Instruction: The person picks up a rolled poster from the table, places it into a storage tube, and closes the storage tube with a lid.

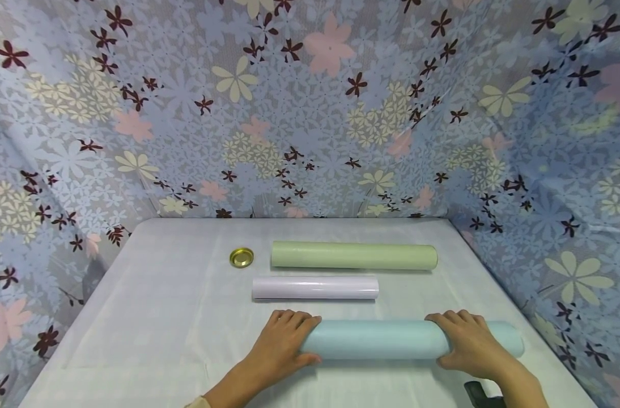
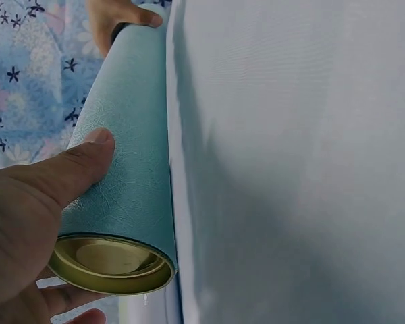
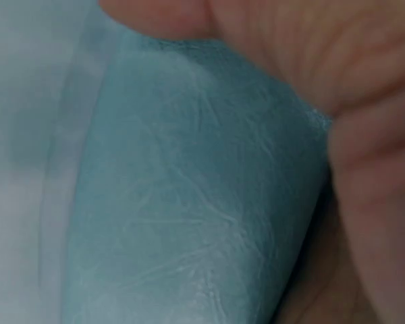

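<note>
A long light-blue cardboard tube (image 1: 376,340) lies crosswise near the front of the table. My left hand (image 1: 284,345) grips its left end, thumb on the near side and fingers over the far side. Toward the other end my right hand (image 1: 470,343) holds the tube the same way, with a short stretch showing beyond it. In the left wrist view, a gold metal lid (image 2: 111,260) closes the tube's near end. The right wrist view shows the tube's creased blue surface (image 3: 182,182) close up, between thumb and fingers.
Behind the blue tube lies a shorter white roll (image 1: 315,288), and farther back a pale green tube (image 1: 353,255). A round gold lid (image 1: 241,257) sits left of the green tube. Floral cloth (image 1: 300,113) hangs around the white-covered table (image 1: 136,317).
</note>
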The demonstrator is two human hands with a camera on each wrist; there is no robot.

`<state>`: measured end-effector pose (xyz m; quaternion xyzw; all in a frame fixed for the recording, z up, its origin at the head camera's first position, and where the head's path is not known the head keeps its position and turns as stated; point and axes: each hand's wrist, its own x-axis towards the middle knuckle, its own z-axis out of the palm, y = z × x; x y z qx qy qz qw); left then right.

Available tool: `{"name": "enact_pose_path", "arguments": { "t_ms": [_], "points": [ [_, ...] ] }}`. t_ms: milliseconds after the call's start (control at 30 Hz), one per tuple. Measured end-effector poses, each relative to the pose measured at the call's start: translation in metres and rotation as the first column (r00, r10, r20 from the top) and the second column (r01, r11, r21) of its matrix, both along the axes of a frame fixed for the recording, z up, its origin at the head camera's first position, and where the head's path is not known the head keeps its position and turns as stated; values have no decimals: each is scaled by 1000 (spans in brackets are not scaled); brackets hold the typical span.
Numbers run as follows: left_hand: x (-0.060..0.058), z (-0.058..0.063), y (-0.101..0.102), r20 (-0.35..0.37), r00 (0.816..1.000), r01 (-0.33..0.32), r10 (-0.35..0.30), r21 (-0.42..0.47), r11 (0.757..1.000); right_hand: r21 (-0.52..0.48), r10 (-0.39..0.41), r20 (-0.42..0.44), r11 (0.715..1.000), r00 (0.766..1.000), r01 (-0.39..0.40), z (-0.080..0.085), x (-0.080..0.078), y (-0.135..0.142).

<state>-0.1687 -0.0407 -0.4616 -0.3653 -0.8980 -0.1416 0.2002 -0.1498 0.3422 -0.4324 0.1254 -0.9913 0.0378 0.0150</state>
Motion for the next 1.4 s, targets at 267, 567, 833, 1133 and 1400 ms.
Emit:
{"name": "enact_pose_path", "arguments": {
  "t_ms": [267,567,833,1133,1400],
  "points": [
    [2,-8,0,17,1000,-4,4,-14,1000,14,-6,54,1000,999,5,-7,-3,1],
    [1,-11,-1,43,999,-6,7,-21,1000,31,-5,65,1000,998,3,-10,-5,0],
    [1,-14,-2,49,999,-4,5,-19,1000,34,-19,71,999,997,16,-14,-5,-1],
    [1,-11,-4,82,997,7,-3,-48,999,27,-8,79,1000,997,5,-14,-3,0],
    [0,-7,-7,151,988,12,-5,-46,999,22,-10,70,1000,997,8,-11,-2,0]
  ]
}}
